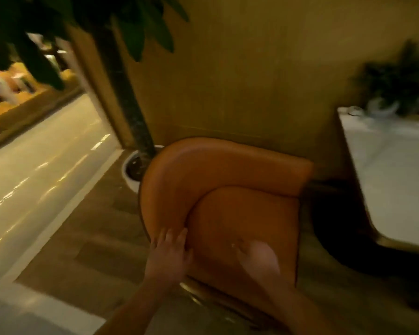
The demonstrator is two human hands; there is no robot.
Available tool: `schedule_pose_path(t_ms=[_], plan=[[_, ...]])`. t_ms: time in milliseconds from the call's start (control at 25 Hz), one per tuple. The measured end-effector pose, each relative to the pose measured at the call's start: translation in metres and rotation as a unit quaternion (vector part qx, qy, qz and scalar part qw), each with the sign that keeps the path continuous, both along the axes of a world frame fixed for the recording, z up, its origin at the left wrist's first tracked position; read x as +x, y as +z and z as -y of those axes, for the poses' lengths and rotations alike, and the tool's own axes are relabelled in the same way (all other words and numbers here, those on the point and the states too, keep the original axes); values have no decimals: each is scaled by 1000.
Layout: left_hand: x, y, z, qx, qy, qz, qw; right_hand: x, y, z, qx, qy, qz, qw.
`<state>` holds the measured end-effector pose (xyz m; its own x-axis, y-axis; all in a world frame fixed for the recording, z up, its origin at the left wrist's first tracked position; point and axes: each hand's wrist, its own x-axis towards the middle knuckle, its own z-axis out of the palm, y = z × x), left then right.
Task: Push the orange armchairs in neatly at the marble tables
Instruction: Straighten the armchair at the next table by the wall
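An orange armchair (pixel 215 180) with a curved backrest stands in the middle of the view, its open side facing right toward a white marble table (pixel 394 180). A dark gap of floor separates chair and table. My left hand (pixel 169 252) lies with straight, spread fingers on the near end of the backrest. My right hand (pixel 259 259) is blurred and rests flat over the seat cushion near its front edge.
A potted tree in a white pot (pixel 131 175) stands just behind the chair at its left. A yellow-brown wall runs behind chair and table. A small dark plant (pixel 397 81) sits on the table's far end. A pale tiled walkway (pixel 34 170) lies to the left.
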<state>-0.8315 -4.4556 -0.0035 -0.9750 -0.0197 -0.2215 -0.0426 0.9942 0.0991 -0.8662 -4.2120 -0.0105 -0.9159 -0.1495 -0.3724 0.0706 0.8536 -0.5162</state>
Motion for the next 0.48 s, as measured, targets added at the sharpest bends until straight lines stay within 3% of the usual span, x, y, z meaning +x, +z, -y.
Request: schedule_pose_path(t_ms=[160,320,480], plan=[[-68,-28,75,-21,-109,46,993,10,-24,73,19,-122,22,992],[-85,-63,104,-49,-201,68,976,29,-63,114,52,-172,55,982],[-87,-87,109,-48,-240,12,970,53,-90,125,89,-196,26,976]])
